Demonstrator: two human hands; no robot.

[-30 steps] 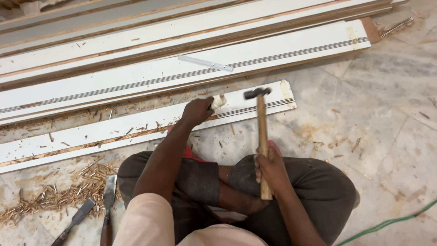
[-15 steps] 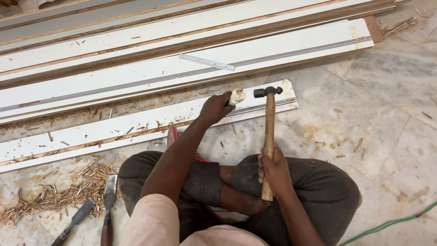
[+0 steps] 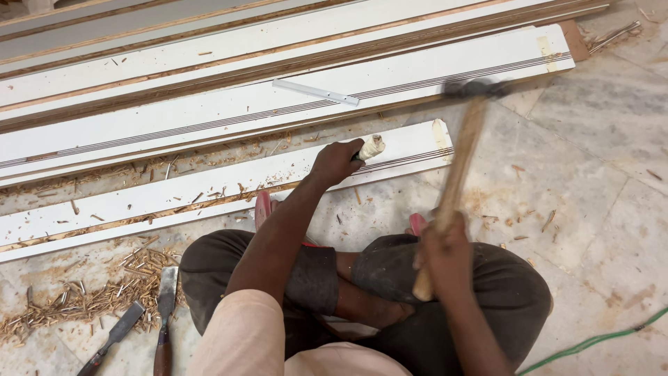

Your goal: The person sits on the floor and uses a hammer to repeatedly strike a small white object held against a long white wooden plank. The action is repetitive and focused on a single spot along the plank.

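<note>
Marble floor (image 3: 591,160) with white boards across the upper frame: left hand (image 3: 334,161) clamped on a chisel (image 3: 369,147) set on the nearest board (image 3: 209,188) at centre, right hand (image 3: 442,247) gripping a raised, blurred hammer (image 3: 459,160); a square strike on the chisel's handle end seems best.

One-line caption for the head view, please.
Seated person's left hand steadies a wooden-handled chisel on a white board; right hand holds a motion-blurred hammer raised.
</note>
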